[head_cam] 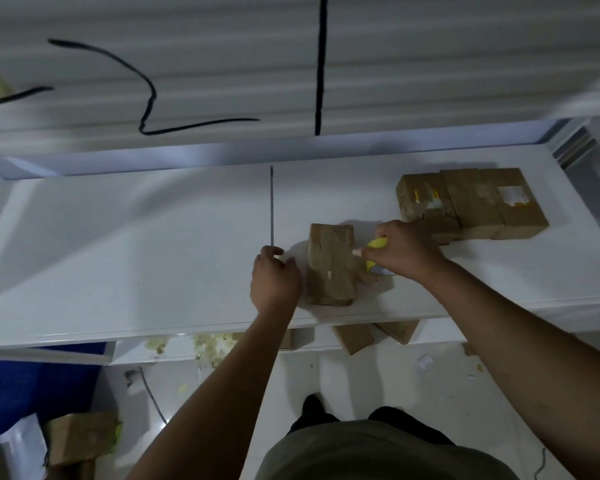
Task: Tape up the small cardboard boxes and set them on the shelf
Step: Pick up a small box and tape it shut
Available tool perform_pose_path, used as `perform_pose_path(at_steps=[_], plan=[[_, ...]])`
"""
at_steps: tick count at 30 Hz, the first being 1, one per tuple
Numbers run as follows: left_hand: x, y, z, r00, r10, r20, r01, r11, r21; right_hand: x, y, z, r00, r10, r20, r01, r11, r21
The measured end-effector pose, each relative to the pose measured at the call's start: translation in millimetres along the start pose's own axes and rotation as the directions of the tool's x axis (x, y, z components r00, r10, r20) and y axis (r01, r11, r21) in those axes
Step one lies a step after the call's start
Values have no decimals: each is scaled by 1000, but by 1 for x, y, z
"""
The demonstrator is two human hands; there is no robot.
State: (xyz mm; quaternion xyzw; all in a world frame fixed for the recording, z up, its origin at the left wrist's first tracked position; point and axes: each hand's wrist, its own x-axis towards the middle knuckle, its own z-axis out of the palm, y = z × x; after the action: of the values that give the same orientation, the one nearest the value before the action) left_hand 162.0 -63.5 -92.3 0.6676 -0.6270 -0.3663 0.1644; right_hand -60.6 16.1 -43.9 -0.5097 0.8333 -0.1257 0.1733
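Fingers [358, 252] of right hand [404, 252] grip yellow tape roll [378, 243] against small box [331, 261] on shelf [153, 254], apparently sealing it; left hand [274, 277], curled at its 9 o'clock, seems to brace, grasp unclear. Stacked boxes [471, 202]: 2 o'clock.

A small brown cardboard box [331, 265] stands at centre frame on the white worktop [136, 244]. The right hand [406, 252] grips a yellow tape roll [377, 244] beside the box's right side. The left hand [274, 277], fingers curled, rests just left of it. More brown cardboard boxes [475, 202] cluster at right.
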Motion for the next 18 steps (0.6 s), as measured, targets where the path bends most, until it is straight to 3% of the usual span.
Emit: perform_pose_path(at_steps=[2, 5, 9, 18], plan=[[-10, 3, 5, 1000, 0, 25, 4, 988, -156, 1, 0, 2, 1000, -1, -7, 1, 1000, 8], [-18, 10, 10, 975, 36, 220, 23, 965, -261, 2, 0, 4, 1000, -15, -8, 15, 1000, 24], [-11, 23, 10, 943, -50, 329, 190, 893, -408, 2, -5, 6, 998, -60, -14, 60, 997, 54], [-11, 30, 14, 945, -60, 321, 217, 848, -483, 6, -7, 1, 997, -79, -2, 79, 988, 136]])
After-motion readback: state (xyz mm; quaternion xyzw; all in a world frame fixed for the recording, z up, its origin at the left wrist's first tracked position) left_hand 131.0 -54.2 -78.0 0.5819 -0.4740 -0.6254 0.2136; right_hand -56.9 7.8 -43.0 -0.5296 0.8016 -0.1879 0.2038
